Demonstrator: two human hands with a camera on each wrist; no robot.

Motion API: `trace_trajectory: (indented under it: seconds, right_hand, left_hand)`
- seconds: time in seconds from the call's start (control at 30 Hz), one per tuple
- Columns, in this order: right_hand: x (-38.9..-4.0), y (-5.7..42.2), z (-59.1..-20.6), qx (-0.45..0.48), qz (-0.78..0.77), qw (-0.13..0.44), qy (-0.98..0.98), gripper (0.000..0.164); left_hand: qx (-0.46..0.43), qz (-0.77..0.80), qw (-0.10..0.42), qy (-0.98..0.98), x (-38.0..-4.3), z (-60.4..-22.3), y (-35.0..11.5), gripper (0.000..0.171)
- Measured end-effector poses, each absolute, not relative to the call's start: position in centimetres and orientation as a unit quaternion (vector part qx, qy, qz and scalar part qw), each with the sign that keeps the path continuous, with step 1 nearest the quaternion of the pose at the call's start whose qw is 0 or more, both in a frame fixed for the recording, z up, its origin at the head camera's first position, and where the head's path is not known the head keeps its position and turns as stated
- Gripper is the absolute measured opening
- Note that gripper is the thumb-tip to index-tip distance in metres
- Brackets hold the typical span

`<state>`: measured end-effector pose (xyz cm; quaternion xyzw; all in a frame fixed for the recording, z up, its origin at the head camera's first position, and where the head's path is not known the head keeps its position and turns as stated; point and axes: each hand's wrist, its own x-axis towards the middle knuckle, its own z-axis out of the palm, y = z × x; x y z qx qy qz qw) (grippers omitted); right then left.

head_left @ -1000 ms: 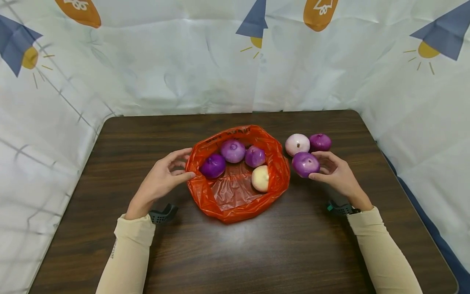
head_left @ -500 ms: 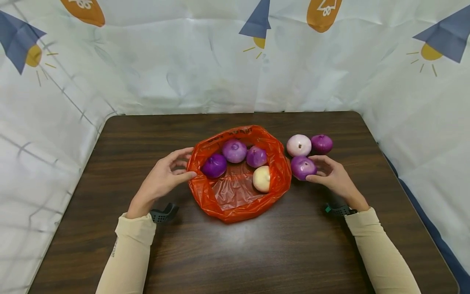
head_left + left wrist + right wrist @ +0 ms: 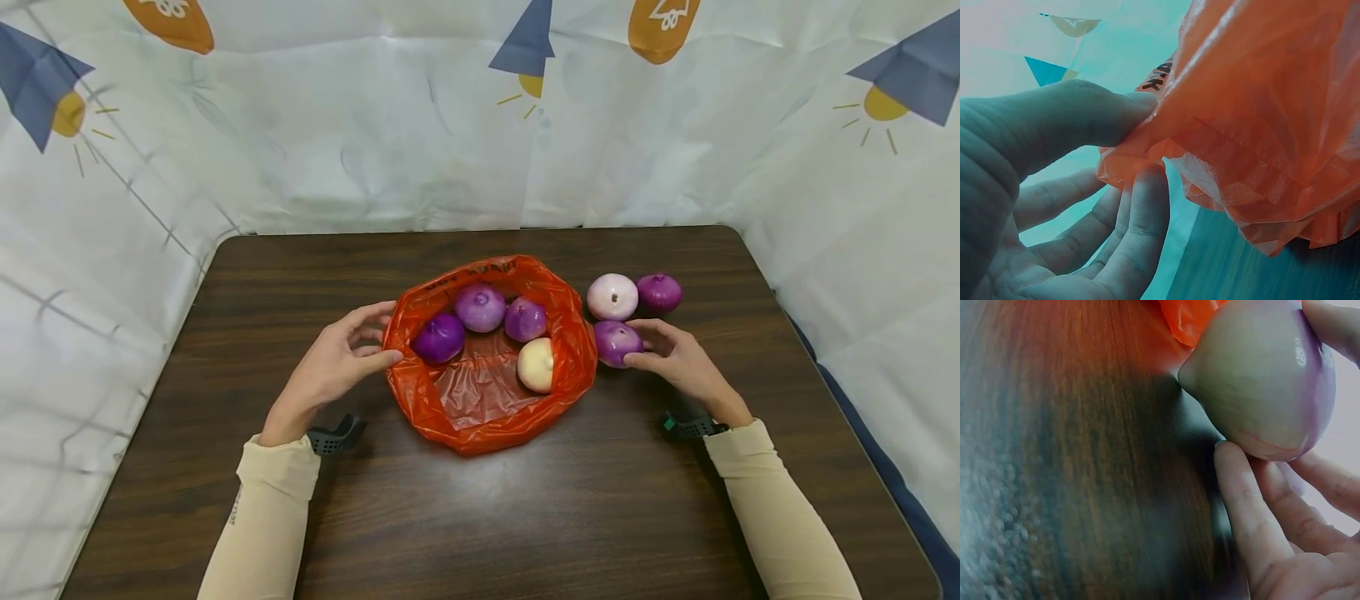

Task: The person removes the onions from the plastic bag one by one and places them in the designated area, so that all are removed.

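An orange-red plastic bag [image 3: 483, 437] stands with its mouth spread wide on the table. Inside it lie several onions: purple ones, such as the purple onion [image 3: 480, 307], and a pale onion [image 3: 535, 366]. My left hand [image 3: 330, 367] pinches the bag's left rim between thumb and fingers, with the plastic [image 3: 1254, 125] folding between them in the left wrist view. Just right of the bag, my right hand [image 3: 686, 362] grips a purple onion [image 3: 617, 343] by its side. The right wrist view shows this onion [image 3: 1254, 381] between thumb and fingers, its pointed end near the tabletop.
Behind the gripped onion sit a whitish onion [image 3: 612, 297] and a dark purple onion [image 3: 659, 293], side by side. The brown wooden table [image 3: 480, 533] has its back edge against a white printed curtain [image 3: 375, 125], which also runs along both sides.
My right hand has shifted slightly left and down with the purple onion, which now sits nearer the bag's right side. The left hand has kept its hold on the rim.
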<state>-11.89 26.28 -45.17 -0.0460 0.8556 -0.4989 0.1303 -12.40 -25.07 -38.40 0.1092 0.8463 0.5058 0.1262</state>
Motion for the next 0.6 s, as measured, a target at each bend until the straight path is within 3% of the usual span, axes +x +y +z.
trace_trajectory:
  seconds: [0.6]
  right_hand:
    - [-12.15, 26.53, -45.02, -0.046, -0.493, 0.122, 0.86, 0.054]
  left_hand:
    - [0.105, 0.506, 0.128, 0.847, -12.44, -38.37, -25.14, 0.071]
